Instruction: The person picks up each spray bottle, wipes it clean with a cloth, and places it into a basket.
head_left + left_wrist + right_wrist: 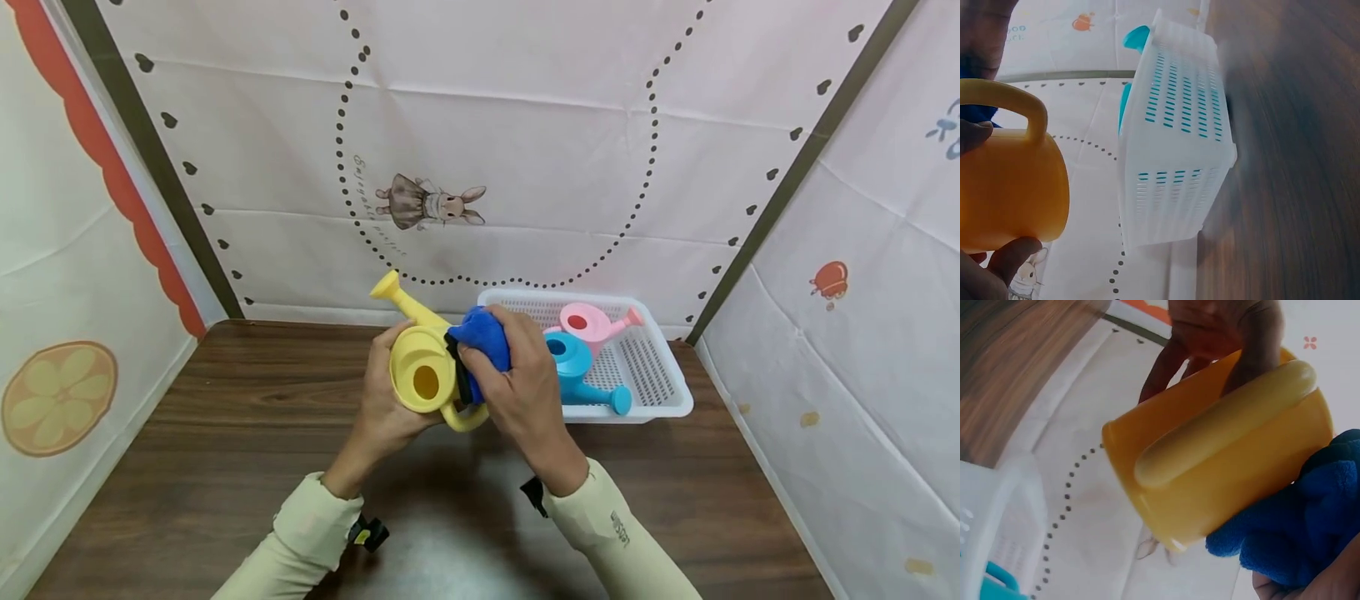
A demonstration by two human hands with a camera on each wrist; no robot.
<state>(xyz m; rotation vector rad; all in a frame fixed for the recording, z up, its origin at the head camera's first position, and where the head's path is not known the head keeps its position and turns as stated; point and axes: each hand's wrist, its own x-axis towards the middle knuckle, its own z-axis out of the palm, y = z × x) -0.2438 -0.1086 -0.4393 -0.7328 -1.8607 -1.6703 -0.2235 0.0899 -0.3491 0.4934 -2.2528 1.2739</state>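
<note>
A yellow toy watering can (405, 357) is held above the table by my left hand (384, 408), its thumb and fingers curled round the body. In the head view its spout points up and to the left, and its handle is at the lower right. My right hand (525, 375) grips a bunched blue cloth (483, 335) with a dark edge, against the can's right side. The right wrist view shows the blue cloth (1297, 519) touching the yellow can (1197, 512) beside its handle. Part of the cloth is hidden under my right fingers.
A white perforated basket (671, 392) stands at the back right of the brown wooden table (262, 417). Inside it are a pink watering can (592, 329) and a blue watering can (573, 367). Printed cloth walls (495, 125) enclose the back and both sides.
</note>
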